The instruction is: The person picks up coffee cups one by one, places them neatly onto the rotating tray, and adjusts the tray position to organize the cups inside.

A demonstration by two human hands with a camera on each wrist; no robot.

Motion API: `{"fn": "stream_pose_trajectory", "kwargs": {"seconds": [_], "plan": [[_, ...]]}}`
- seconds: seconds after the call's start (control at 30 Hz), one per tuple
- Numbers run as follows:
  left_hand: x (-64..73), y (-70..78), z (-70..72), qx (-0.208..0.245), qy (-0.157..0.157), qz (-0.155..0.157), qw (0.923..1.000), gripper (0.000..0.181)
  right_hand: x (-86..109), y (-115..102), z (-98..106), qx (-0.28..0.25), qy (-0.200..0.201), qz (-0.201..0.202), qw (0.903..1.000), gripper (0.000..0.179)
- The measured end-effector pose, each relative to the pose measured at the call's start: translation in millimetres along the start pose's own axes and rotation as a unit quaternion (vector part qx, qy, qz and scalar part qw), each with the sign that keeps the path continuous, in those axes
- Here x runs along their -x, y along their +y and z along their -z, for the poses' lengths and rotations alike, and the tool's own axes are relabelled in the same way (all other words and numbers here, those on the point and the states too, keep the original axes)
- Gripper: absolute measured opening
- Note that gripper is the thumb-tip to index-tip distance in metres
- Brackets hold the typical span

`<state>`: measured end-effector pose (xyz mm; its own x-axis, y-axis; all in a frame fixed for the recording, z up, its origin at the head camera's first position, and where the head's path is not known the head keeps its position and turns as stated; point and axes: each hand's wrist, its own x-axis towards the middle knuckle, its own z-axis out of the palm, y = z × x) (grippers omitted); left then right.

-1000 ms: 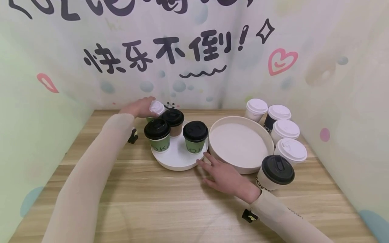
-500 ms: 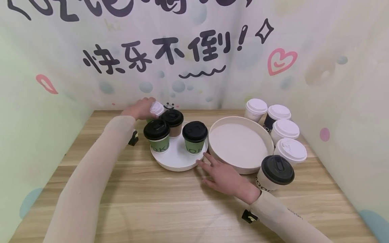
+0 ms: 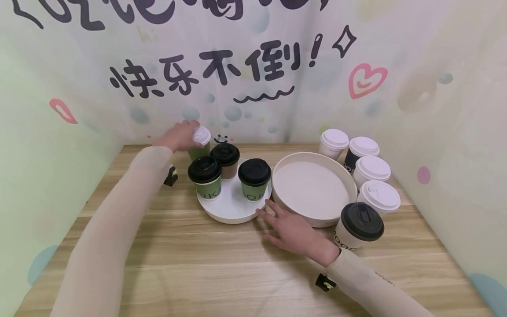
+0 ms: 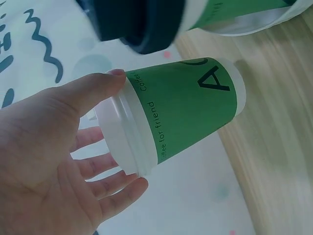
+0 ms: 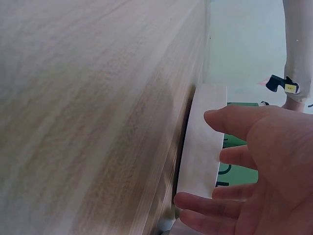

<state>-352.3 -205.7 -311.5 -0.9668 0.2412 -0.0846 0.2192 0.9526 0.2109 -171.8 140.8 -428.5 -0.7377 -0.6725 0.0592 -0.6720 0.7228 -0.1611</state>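
Observation:
My left hand [image 3: 180, 135] grips the white lid of a green paper coffee cup [image 3: 199, 152] at the table's back left. In the left wrist view, thumb and fingers go round the lid of this cup [image 4: 188, 110], whose base seems just off the tabletop. Beside it stands a round white tray [image 3: 231, 214] bearing two green cups [image 3: 208, 189] [image 3: 254, 190] and a brown cup [image 3: 229, 171], all black-lidded. At that tray's right front edge lies my right hand [image 3: 295, 232], fingers spread and fairly straight, touching the rim [image 5: 203, 147] and holding nothing.
A round cream tray [image 3: 310, 189] with a raised rim stands right of the white one. Along its right side runs a row of several lidded cups, from a white-lidded cup [image 3: 333, 143] to a black-lidded cup [image 3: 360, 222]. A printed cloth wall [image 3: 253, 114] closes the back.
My left hand has raised the white-lidded green cup slightly and shifted it a little left, showing more of its green side. The right hand and both trays have kept their places.

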Motion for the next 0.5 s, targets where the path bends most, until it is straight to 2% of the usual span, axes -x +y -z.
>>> {"fn": "stream_pose_trajectory", "kwargs": {"seconds": [0.23,0.5], "plan": [[8.3,6.5,19.9,-0.006,0.004,-0.014,0.9999,0.076,0.2,-0.4,-0.2,0.004,0.003,0.002,1.0,0.068],[16.4,16.7,45.6,-0.007,0.014,-0.008,0.9998,0.079,-0.2,-1.3,0.4,0.004,0.002,0.003,1.0,0.068]]}}
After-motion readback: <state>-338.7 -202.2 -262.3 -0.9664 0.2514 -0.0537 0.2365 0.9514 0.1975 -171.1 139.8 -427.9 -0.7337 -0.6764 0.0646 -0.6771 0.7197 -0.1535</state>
